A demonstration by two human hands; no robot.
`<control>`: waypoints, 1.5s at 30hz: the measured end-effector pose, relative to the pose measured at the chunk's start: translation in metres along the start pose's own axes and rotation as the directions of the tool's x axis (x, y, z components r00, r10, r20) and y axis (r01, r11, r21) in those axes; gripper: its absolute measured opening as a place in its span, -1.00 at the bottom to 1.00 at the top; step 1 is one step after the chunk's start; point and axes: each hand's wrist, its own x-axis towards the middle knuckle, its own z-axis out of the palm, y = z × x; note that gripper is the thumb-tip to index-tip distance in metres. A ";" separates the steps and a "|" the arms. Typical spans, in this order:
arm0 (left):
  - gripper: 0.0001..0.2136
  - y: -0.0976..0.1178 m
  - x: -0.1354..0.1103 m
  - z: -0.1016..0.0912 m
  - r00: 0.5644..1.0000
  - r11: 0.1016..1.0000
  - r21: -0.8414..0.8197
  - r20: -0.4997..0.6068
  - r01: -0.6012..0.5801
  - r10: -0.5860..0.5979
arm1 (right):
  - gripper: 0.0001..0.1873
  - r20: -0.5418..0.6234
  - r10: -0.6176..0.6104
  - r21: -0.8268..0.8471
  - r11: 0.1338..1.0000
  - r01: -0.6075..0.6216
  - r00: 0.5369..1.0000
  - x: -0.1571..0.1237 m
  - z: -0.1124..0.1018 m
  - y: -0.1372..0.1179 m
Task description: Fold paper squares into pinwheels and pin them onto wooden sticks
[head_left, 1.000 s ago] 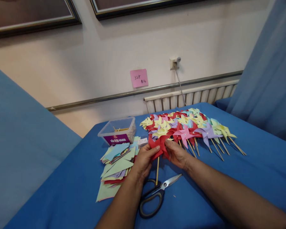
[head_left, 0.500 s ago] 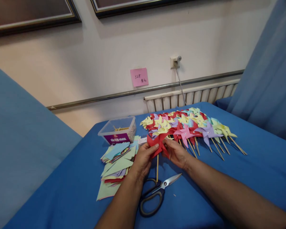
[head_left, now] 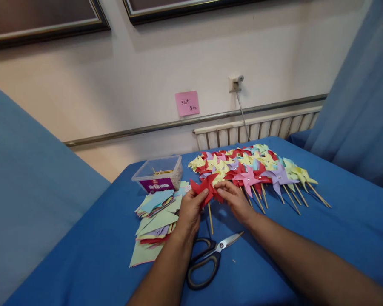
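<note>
Leftward shifts our red pinwheel (head_left: 208, 185), pinched in left fingers (head_left: 201, 196), right fingers (head_left: 229, 187) parted alongside; overtight pinching could crease it.

Over a table (head_left: 92, 246) covered in blue cloth, a person's left hand (head_left: 190, 209) pinched a red paper pinwheel (head_left: 204, 186) on a thin stick (head_left: 211, 221), while the fingers of the right hand (head_left: 238, 204) were at its right edge. Closer in lay dark-handled scissors (head_left: 221, 245), blades (head_left: 232, 239) pointing away to the right. To the left sat a pile of coloured paper (head_left: 157, 225) and, behind it, a clear plastic box (head_left: 143, 171) with sticks (head_left: 163, 172) inside. Many colourful pinwheels (head_left: 249, 176) lay clustered beyond, near a wall (head_left: 134, 76) with a pink note (head_left: 187, 100)
</note>
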 end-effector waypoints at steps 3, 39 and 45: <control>-0.66 -0.001 0.001 0.000 0.996 0.997 0.031 -0.054 -0.071 0.072 | -0.75 -0.026 -0.180 -0.224 0.960 0.170 0.983 -0.003 0.002 0.003; -0.63 -0.009 -0.003 0.003 0.994 0.996 0.058 -0.076 -0.071 0.075 | -0.85 0.179 -0.547 -0.645 0.563 0.517 0.818 -0.009 0.001 -0.007; -0.63 -0.009 -0.004 0.003 0.994 0.991 0.106 -0.064 -0.087 0.094 | -0.80 -0.039 -0.363 -0.498 0.815 0.297 0.931 -0.003 0.001 0.005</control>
